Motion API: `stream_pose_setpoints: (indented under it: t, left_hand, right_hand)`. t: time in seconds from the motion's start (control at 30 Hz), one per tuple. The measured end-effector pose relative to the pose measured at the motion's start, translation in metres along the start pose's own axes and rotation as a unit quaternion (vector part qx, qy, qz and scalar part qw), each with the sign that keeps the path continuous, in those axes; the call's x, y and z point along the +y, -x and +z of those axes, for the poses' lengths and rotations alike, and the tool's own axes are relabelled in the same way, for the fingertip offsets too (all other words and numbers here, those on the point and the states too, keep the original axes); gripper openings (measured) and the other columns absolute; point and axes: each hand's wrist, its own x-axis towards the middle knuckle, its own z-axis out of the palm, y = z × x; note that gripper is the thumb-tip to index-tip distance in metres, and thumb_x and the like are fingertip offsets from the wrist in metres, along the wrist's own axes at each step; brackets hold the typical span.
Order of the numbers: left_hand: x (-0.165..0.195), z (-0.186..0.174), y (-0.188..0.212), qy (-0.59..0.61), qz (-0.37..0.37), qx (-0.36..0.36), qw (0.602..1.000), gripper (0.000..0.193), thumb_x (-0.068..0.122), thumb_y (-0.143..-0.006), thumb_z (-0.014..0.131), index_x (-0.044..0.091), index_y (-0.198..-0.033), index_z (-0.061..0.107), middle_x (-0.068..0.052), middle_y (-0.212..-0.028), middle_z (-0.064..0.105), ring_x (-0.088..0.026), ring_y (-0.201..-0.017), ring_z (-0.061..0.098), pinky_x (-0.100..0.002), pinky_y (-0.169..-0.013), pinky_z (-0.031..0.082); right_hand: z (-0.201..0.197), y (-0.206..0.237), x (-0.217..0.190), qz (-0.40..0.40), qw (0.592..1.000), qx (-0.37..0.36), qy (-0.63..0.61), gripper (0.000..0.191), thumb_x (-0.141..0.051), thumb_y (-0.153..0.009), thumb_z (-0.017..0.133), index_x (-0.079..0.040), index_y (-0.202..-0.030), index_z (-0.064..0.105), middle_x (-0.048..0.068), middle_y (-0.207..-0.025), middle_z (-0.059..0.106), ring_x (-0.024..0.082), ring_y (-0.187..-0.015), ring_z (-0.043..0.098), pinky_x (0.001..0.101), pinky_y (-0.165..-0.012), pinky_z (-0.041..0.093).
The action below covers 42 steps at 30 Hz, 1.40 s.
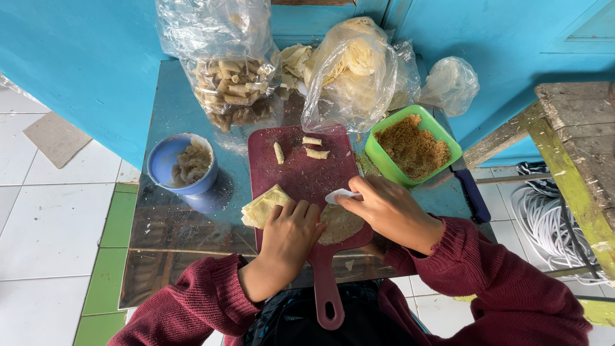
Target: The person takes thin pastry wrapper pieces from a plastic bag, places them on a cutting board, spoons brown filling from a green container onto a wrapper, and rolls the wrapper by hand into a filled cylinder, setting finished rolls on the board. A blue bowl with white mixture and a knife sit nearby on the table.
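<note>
While the left hand (291, 232) presses flat on the wrapper (339, 223) at the near end of the board (301, 172), the right hand (384, 208) pinches a white scraper (339, 195) just beyond it, fingers narrow.

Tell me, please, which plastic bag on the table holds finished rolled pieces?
The clear bag at back left, above the blue cup; the other bags hold flat pale wrappers or look nearly empty.
</note>
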Motion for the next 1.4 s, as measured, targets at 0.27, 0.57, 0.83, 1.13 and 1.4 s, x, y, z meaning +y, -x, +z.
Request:
stream_pose_setpoints:
  t: [0.27, 0.57, 0.83, 1.13, 1.4]
  left_hand:
    - [0.0, 0.002, -0.001, 0.002, -0.002, 0.003, 1.0, 0.03, 0.034, -0.08, 0.079, 0.012, -0.092, 0.063, -0.003, -0.087, 0.062, -0.022, -0.089, 0.062, -0.036, -0.078, 0.049]
    - [-0.001, 0.001, 0.0, 0.009, 0.007, 0.012, 1.0, 0.027, 0.032, -0.081, 0.078, 0.012, -0.088, 0.062, -0.003, -0.085, 0.063, -0.023, -0.087, 0.062, -0.037, -0.077, 0.05]
    - [-0.008, -0.005, -0.002, 0.017, 0.011, 0.017, 1.0, 0.015, 0.025, -0.093, 0.069, 0.012, -0.093, 0.06, -0.002, -0.083, 0.063, -0.023, -0.086, 0.064, -0.039, -0.075, 0.049]
    - [-0.008, -0.005, -0.002, -0.008, 0.033, 0.034, 0.999, 0.008, 0.017, -0.09, 0.066, 0.014, -0.095, 0.062, -0.003, -0.082, 0.061, -0.023, -0.084, 0.063, -0.038, -0.072, 0.048]
    - [-0.008, -0.002, -0.002, -0.024, 0.034, 0.021, 0.999, 0.02, 0.012, -0.083, 0.068, 0.011, -0.102, 0.062, -0.003, -0.086, 0.063, -0.022, -0.086, 0.063, -0.036, -0.073, 0.049]
  right_hand:
    - [0.009, 0.01, -0.009, -0.049, 0.991, -0.033, 0.118, 0.021, -0.007, -0.08, 0.069, -0.006, -0.101, 0.072, 0.006, -0.104, 0.057, 0.02, -0.095, 0.062, 0.0335, -0.078, 0.054]
    - [0.02, 0.023, -0.004, -0.004, 0.984, 0.05, 0.169, 0.04, -0.002, -0.084, 0.07, -0.002, -0.124, 0.072, 0.006, -0.104, 0.056, 0.017, -0.089, 0.06, 0.0301, -0.077, 0.055]
    - [0.029, -0.012, 0.005, -0.002, 0.993, 0.078, 0.086, 0.025, 0.001, -0.081, 0.07, -0.003, -0.105, 0.068, 0.008, -0.103, 0.058, 0.023, -0.099, 0.064, 0.0351, -0.087, 0.055]
    - [-0.026, 0.004, 0.057, 0.207, 0.972, 0.109, 0.021, 0.006, -0.011, -0.098, 0.072, -0.011, -0.103, 0.072, 0.004, -0.1, 0.072, 0.028, -0.099, 0.061, 0.0415, -0.089, 0.05]
    - [-0.02, 0.026, 0.11, 0.238, 0.961, -0.14, -0.006, 0.023, -0.02, -0.079, 0.076, -0.013, -0.1, 0.08, 0.006, -0.091, 0.077, 0.032, -0.093, 0.059, 0.0417, -0.09, 0.047]
